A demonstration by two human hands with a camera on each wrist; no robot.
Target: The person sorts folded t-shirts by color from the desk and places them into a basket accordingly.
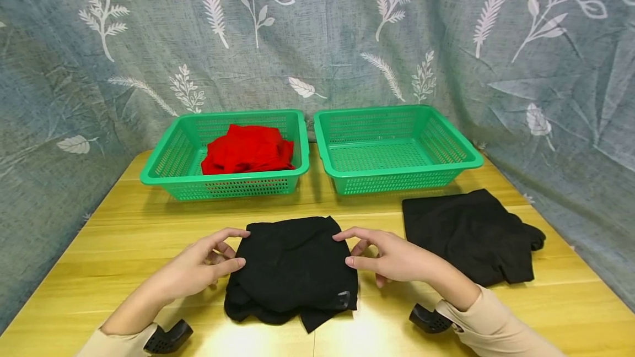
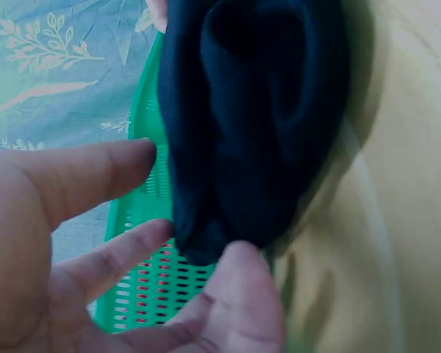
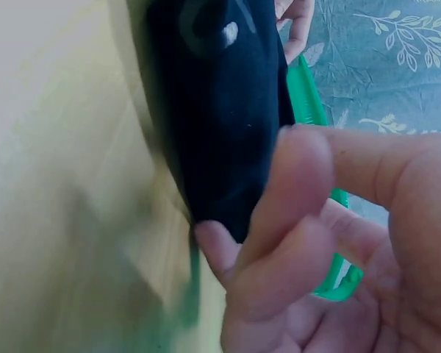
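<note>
A folded black garment (image 1: 297, 269) lies on the wooden table, its near edge bunched and uneven, with a small pale mark at the lower right. At its left side is my left hand (image 1: 200, 270), thumb and index fingertip touching or nearly touching the edge. My right hand (image 1: 392, 258) is at the opposite side in a similar pose, thumb and index finger apart. In the left wrist view, the fingers are spread beside the layered folds of the black garment (image 2: 257, 125). The right wrist view shows the other hand's fingers at the end of the cloth; exact contact is unclear.
Two green plastic baskets stand at the back: the left basket (image 1: 223, 179) holds red cloth (image 1: 248, 150), and the right basket (image 1: 407, 172) shows its bare mesh floor. Another black garment (image 1: 461, 236) lies flat at the right. A patterned curtain (image 1: 337, 32) hangs behind the table.
</note>
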